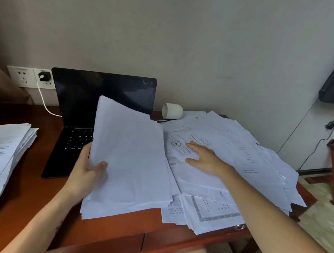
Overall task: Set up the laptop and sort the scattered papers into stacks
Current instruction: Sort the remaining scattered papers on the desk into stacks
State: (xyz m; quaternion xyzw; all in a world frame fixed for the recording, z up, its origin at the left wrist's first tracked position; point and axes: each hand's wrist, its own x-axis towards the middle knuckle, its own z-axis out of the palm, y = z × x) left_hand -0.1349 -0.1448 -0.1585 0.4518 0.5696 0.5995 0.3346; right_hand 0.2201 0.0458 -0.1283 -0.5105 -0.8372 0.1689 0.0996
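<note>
The left hand (pixel 86 171) grips a sheaf of papers (pixel 131 159) by its left edge, thumb curled over the front, tilting it up above the desk (pixel 34 205). The right hand (pixel 205 159) lies flat, fingers spread, on the scattered papers (pixel 239 163). The open laptop (pixel 78 118) stands behind, screen dark.

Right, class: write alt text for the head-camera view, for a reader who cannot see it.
A person's left hand grips a sheaf of papers partly hiding an open laptop, while the right hand rests flat on scattered papers covering a wooden desk.
</note>
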